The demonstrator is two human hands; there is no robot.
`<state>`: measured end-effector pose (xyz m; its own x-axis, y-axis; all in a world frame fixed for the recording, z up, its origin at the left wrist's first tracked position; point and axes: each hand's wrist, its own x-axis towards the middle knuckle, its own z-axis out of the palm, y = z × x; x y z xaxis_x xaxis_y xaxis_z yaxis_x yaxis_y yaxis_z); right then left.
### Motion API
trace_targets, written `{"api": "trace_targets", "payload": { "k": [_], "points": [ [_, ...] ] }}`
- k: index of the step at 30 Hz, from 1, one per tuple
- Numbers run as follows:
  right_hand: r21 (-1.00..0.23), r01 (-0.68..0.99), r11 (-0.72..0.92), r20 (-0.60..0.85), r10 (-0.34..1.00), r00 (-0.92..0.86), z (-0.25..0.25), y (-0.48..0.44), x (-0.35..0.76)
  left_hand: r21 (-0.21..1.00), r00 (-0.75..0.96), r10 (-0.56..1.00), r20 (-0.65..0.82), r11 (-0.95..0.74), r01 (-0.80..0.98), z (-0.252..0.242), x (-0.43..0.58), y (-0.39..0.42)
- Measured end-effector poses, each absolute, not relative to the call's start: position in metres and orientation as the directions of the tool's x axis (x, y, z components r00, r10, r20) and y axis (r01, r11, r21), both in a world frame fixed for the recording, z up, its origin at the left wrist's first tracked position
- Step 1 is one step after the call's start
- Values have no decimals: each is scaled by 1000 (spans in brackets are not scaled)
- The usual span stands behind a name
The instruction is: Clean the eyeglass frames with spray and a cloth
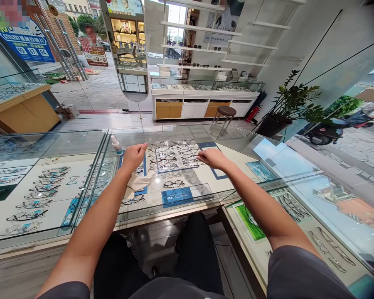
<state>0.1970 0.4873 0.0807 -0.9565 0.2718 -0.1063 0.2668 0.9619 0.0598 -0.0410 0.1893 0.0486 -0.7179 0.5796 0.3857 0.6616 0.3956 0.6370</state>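
Note:
My left hand (134, 158) is curled closed over the glass counter (187, 132), beside a white spray bottle (116, 145). Whatever its fingers may hold is hidden. A beige cloth (139, 182) lies just below that wrist. My right hand (212, 158) is closed too, its fingertips pinched at the right end of several rows of eyeglasses (166, 158). Whether it grips a frame there, I cannot make out. Closer to me, one dark pair of eyeglasses (173, 183) sits by itself above a blue card (177, 197).
Display cases with more eyeglasses (46, 182) extend to the left, and another case (294, 203) angles off at right. Across the floor stand a round stool (226, 111), a potted plant (286, 108) and a wall counter (205, 109). My legs are under the counter's near edge.

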Motion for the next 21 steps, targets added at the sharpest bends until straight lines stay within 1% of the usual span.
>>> {"api": "trace_targets", "payload": {
  "k": [4, 10, 17, 21],
  "points": [
    [15, 278, 960, -110, 278, -954, 77, 488, 196, 629, -711, 590, 383, 397, 668, 48, -41, 189],
    [31, 258, 966, -133, 260, -956, 75, 487, 197, 622, -700, 604, 381, 393, 677, 48, -40, 187],
    [63, 220, 973, -128, 227, -966, 76, 489, 201, 624, -704, 603, 375, 398, 673, 50, -38, 187],
    [71, 224, 972, -147, 232, -961, 80, 490, 206, 620, -693, 611, 384, 386, 684, 51, -36, 187]
  ]
}}
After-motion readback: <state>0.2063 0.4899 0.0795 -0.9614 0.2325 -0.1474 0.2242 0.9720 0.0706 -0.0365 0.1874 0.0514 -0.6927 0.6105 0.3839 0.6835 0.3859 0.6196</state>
